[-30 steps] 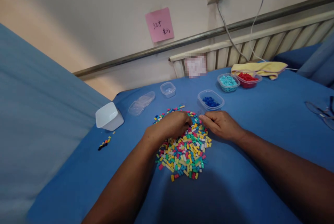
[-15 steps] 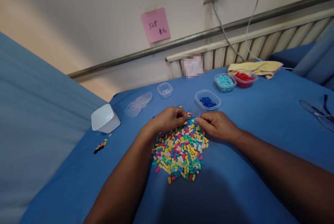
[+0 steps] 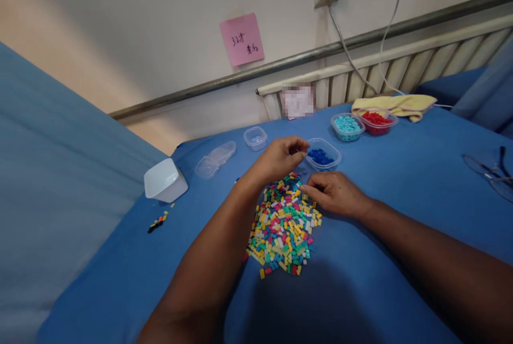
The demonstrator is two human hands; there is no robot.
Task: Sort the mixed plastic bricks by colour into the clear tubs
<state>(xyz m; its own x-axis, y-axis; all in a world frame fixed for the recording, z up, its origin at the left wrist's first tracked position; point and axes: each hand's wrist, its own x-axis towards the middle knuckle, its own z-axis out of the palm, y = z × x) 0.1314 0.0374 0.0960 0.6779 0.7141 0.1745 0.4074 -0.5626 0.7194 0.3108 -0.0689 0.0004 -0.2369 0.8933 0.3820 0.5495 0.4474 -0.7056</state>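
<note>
At the far left of the blue-covered counter [image 3: 116, 280], a white tub [image 3: 174, 186] stands beside a few loose black, orange and yellow bricks [image 3: 158, 221]; a careless sleeve or forearm could scatter those, since nothing encloses them. Next come clear lids [image 3: 216, 159], lying overlapped, and a small clear container [image 3: 255, 141], which looks light enough to be nudged by a passing wrist.

The person's left hand [image 3: 284, 157] is over the far edge of the mixed brick pile [image 3: 284, 221], its thumb and fingers drawn close together at the near-left rim of the container of dark-blue bricks [image 3: 337, 159]. Whether it pinches a brick cannot be told. A piece let go short of that rim could drop outside, and fingers catching the rim could tip the container. The forearm hangs across the pile's left side, so bricks there might be dragged along or overlooked.

The right hand [image 3: 334, 194] is half curled at the pile's upper right edge, thumb and forefinger nearly meeting; anything between them is too small to make out. Its knuckles lie just below the dark-blue container, so a lift could bump it.

Farther right, containers of light-blue bricks [image 3: 348, 135] and red bricks [image 3: 377, 129] sit side by side; similar blues could be confused.
</note>
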